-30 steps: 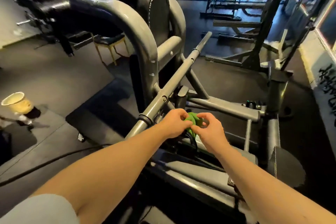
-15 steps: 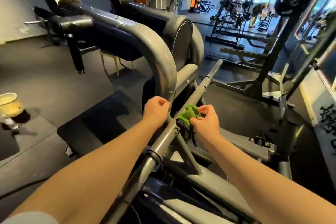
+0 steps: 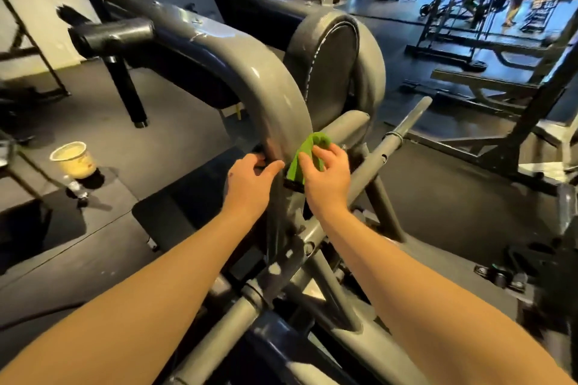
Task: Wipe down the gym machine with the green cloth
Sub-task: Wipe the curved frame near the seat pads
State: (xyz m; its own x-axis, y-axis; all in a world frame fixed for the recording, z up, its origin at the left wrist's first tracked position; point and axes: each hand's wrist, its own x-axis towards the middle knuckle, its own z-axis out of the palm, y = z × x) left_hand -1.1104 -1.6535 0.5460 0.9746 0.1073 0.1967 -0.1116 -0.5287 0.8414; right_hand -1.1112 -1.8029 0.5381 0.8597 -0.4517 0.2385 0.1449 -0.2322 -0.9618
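The left hand [image 3: 250, 186] wraps its fingers [image 3: 255, 162] round the left edge of the curved grey tube of the gym machine [image 3: 275, 94], thumb laid across the front. Just beside it, the right hand [image 3: 328, 180] pinches the green cloth [image 3: 305, 155] between thumb and curled fingers, holding it bunched against the tube's right edge. A paper cup [image 3: 72, 159] stands on the floor [image 3: 175, 141], well off to the left.

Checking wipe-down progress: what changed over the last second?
Both hands rose to the curved frame tube. The left hand let go of the green cloth and now grips the tube; the right hand brought the cloth against it. The paper cup stayed put.
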